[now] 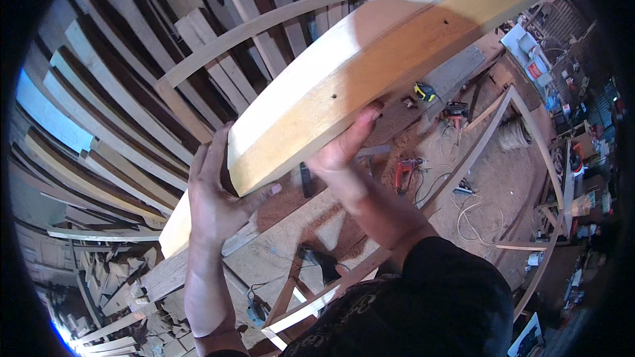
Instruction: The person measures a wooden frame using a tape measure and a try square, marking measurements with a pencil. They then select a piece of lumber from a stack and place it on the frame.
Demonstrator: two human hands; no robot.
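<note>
A long pale wooden beam [292, 114] is held up in front of me, running from lower left to the upper right rim. Two small dark holes show in its yellowish side, and a shadow falls across its middle. My left hand [213, 183] grips the near end, thumb below and fingers around the end's far side. Farther along, my right hand [342, 146] supports the lower edge; its thumb lies along that edge and its other fingers are hidden behind the wood. Another pale wooden piece [176, 228] shows behind my left wrist.
Many boards [119, 84] lean in rows at the left. A tape measure [424, 91] lies on a plank beyond the beam. On the dusty floor are a red power drill [407, 173], loose cables [471, 218] and an angled wooden frame [511, 96]. Offcuts [119, 272] are piled lower left.
</note>
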